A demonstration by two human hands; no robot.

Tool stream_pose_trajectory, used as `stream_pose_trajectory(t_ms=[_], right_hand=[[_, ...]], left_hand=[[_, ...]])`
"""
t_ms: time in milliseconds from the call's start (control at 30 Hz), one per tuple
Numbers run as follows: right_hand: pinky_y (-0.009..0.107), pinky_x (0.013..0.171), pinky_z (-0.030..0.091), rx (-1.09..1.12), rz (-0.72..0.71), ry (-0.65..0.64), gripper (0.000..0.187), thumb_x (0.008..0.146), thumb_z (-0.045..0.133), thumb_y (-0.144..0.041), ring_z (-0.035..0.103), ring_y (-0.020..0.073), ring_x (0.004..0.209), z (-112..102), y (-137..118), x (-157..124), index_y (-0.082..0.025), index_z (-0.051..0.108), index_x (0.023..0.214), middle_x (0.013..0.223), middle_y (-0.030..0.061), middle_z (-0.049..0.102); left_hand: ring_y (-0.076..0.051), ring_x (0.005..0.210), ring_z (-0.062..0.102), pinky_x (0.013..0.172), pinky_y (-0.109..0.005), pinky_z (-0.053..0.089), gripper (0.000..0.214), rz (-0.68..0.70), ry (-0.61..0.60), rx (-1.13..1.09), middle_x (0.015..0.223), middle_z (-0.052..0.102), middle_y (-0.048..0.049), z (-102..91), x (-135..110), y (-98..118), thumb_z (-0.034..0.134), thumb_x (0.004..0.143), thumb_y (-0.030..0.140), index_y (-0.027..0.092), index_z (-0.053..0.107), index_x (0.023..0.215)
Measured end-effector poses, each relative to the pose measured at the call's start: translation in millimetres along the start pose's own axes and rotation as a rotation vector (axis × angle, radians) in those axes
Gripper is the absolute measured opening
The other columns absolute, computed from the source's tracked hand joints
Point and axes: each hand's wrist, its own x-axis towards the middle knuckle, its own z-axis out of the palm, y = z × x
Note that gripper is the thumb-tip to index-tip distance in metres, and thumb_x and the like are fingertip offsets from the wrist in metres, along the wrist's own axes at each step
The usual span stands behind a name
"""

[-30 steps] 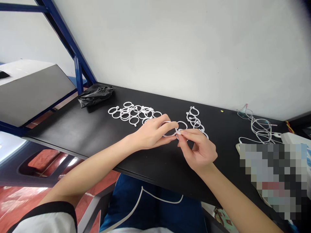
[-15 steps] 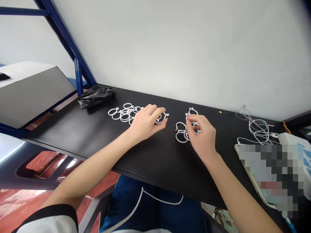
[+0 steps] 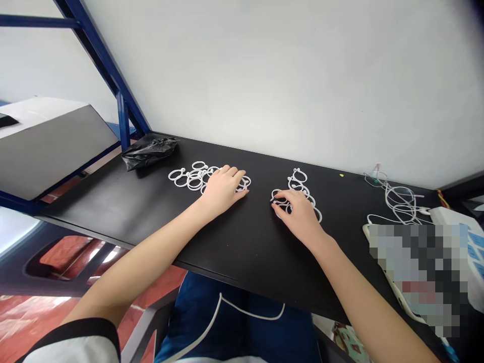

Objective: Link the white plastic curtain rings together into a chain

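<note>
White curtain rings, each with a small eyelet, lie in two groups on the black table (image 3: 242,237). My left hand (image 3: 223,186) rests over the right part of the left group (image 3: 194,176), thumb and fingers apart, with one ring (image 3: 247,180) showing between them. Part of that group is hidden under the hand. In the right group (image 3: 300,176), my right hand (image 3: 297,212) has its thumb and forefinger closed at the eyelet side of a ring (image 3: 279,191) lying at the near left. My right fingers cover some of the rings there.
A crumpled black plastic bag (image 3: 149,153) lies at the table's far left. On the right are glasses (image 3: 376,177), a coiled white cable (image 3: 403,201), a pixelated flat device (image 3: 416,272) and a white box (image 3: 457,227). A white wall (image 3: 264,75) rises behind.
My left hand has drawn slightly left and lowered, and the ring between its fingers is now down in the group. My right hand has moved left and nearer, onto another ring.
</note>
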Motion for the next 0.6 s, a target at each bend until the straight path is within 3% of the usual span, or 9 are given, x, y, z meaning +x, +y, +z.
stream_pose_trajectory(t_ms=[400,600], right_hand=[[0.041,0.079,0.052,0.090,-0.030,-0.013,0.015,0.082,0.058,-0.009,0.063,0.0242,0.090,2.9,-6.4,-0.6,-0.022,0.064,0.080,0.086,0.0029,0.071],[0.042,0.077,0.052,0.118,-0.139,0.017,0.016,0.082,0.054,-0.008,0.062,0.0239,0.086,-0.1,-11.8,0.3,-0.023,0.059,0.076,0.084,0.0029,0.071]], left_hand=[[-0.026,0.096,0.059,0.078,-0.035,0.047,0.033,0.018,-0.011,0.019,0.100,0.066,-0.0086,0.2,-0.4,0.3,0.068,0.088,0.033,0.014,0.061,0.114],[-0.026,0.096,0.058,0.077,-0.034,0.047,0.034,0.010,-0.031,0.016,0.101,0.065,-0.0088,-0.3,0.0,-0.2,0.070,0.086,0.031,0.015,0.060,0.115]])
